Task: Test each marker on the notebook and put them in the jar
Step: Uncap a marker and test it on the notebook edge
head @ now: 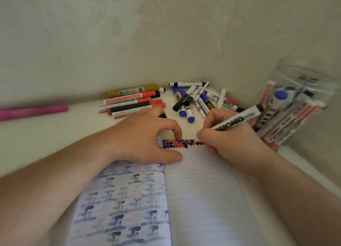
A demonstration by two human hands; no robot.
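At nine o'clock a pink marker lies loose on the table, well apart from the work, its length running nearly side to side. Toward eleven o'clock a row of red and black markers lies side by side, again roughly left to right, and at twelve o'clock a jumbled pile of blue and black markers points every way. The left hand rests on the open notebook, thumb flat along the page and index finger curled down, its tip touching the strip of test marks; something dark, probably a cap, shows behind its knuckles, though whether the fingers hold it I cannot tell. The right hand pinches a whiteboard marker in a writing grip, the tip end hidden behind the fingers at the right end of the strip. The step looks like testing this one: keep the left hand pinning the page near the spine, make one short stroke just beside the last mark, and lift cleanly. The marker's long axis runs from the page at about eight o'clock up to its black rear end at two o'clock, aimed toward the jar, which stands at two to three o'clock already holding many markers.
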